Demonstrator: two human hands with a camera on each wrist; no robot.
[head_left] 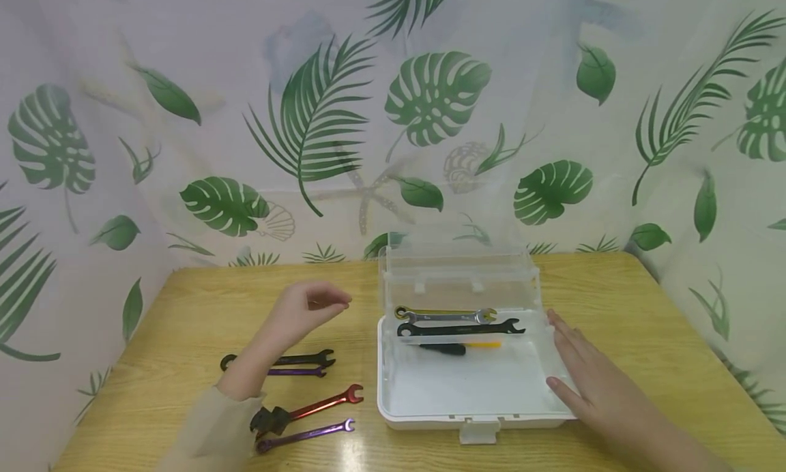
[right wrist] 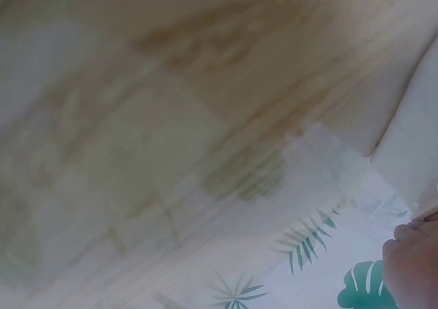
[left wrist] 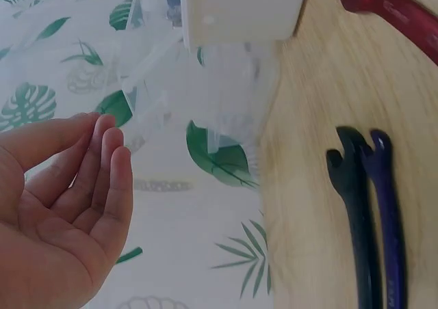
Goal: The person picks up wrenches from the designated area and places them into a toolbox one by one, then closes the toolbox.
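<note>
The box [head_left: 467, 417], white with its clear lid standing open, sat on the surface [head_left: 614, 288] holding two wrenches and a screwdriver [head_left: 460, 348]. The right hand [head_left: 589, 383] rested flat against its right wall, fingers straight, while the left hand [head_left: 307, 308] hovered empty, fingers loosely curled, above the black wrench [head_left: 301, 359]. A careless push on that light box would probably slide it and rattle the tools.

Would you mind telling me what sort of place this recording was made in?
Probably a staged tabletop set, not a real workshop: a wooden table walled by a leaf-print curtain, with a white plastic toolbox and loose wrenches.
</note>
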